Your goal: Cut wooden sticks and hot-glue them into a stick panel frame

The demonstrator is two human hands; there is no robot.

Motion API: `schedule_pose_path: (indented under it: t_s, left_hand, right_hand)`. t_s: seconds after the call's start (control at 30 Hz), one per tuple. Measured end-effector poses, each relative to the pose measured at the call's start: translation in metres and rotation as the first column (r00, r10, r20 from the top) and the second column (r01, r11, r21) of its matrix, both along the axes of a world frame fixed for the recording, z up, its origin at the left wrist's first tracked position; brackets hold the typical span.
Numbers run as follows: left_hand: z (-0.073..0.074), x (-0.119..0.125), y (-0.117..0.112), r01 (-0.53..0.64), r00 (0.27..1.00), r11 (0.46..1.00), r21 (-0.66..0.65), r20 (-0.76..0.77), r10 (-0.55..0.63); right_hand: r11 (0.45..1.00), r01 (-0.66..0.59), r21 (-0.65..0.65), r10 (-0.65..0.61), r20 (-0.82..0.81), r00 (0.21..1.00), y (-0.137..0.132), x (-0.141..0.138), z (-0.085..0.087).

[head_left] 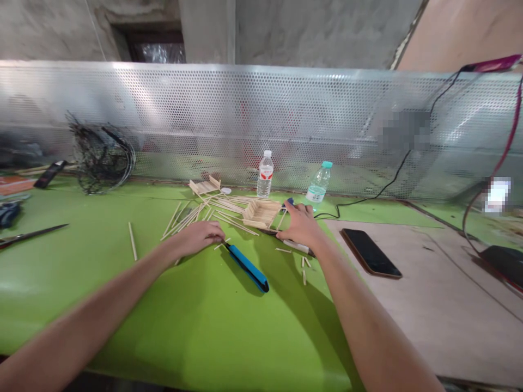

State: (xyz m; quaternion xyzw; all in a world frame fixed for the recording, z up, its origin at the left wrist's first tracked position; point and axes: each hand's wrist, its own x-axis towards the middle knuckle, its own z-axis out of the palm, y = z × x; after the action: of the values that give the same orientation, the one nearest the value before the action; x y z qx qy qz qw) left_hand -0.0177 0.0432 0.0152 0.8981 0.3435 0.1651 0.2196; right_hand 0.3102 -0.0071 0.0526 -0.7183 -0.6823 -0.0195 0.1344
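L hand (200,237) knuckles up, fingers curled under, tips on the mat right at the metal end of the blue-handled cutter (248,267); can't tell if it's pinching anything. R hand (298,223) palm down, fingers loosely spread and flat, gripping nothing, tips just beside the stick tray (261,213), w/ a white pen-like tool (296,246) poking out under the wrist. Both on the green table (163,316), backed by a perforated metal screen (204,120). Brown board (429,305) covers the table's R side, w/ a phone (370,252) lying on it. Wire tangle (100,155) far L by the screen. Two water bottles (265,175) upright behind the tray. Cutter lies diagonal btwn the arms, handle toward the person. Loose sticks (196,215) fanned out L of the tray, and short offcuts (304,267) near the R forearm.
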Motion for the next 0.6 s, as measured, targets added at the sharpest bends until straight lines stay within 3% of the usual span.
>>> schedule_pose_path:
  t_s: [0.23, 0.47, 0.6]
  left_hand:
    - [0.001, 0.001, -0.001, 0.003, 1.0, 1.0, 0.002, 0.018, -0.003]
    - [-0.003, 0.0, 0.001, -0.034, 0.999, 0.999, -0.016, -0.012, 0.034]
    - [-0.004, -0.001, 0.003, 0.008, 1.0, 1.0, 0.029, -0.008, -0.008]
  right_hand:
    - [0.972, 0.045, 0.232, -0.038, -0.034, 0.999, 0.005, -0.007, -0.003]
    - [0.857, 0.176, 0.484, -0.081, -0.211, 0.974, 0.0, -0.011, 0.005]
    - [0.811, 0.253, 0.528, -0.065, -0.348, 0.935, -0.002, -0.013, 0.007]
